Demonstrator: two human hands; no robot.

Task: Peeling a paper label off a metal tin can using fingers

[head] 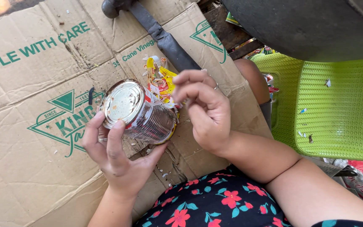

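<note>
The left hand [113, 156] cradles a ribbed, silver-coloured metal tin can [141, 112] lying on its side, fingers curled around the flat end and the thumb propped under the body, so the can is gripped between them just above a flattened brown cardboard sheet with green printing [30, 126]. The can's round end faces up and to the left, and scraps of a red and white paper label cling to its rim. The right hand [204, 111] hovers at the can's far end, its fingertips pinched together on a torn strip of yellow and red paper label [161, 80] that trails up from the can's side; a ring shows on one finger of each hand. Small white paper flecks lie scattered on the cardboard below the can. A long dark metal tool with a thick handle [160, 35] rests diagonally across the top of the cardboard, well apart from both hands. To the right stands a bright green perforated plastic chair seat [341, 109], dotted with bits of paper. At the bottom edge shows the person's dark floral-patterned fabric [215, 201], with red flowers.
</note>
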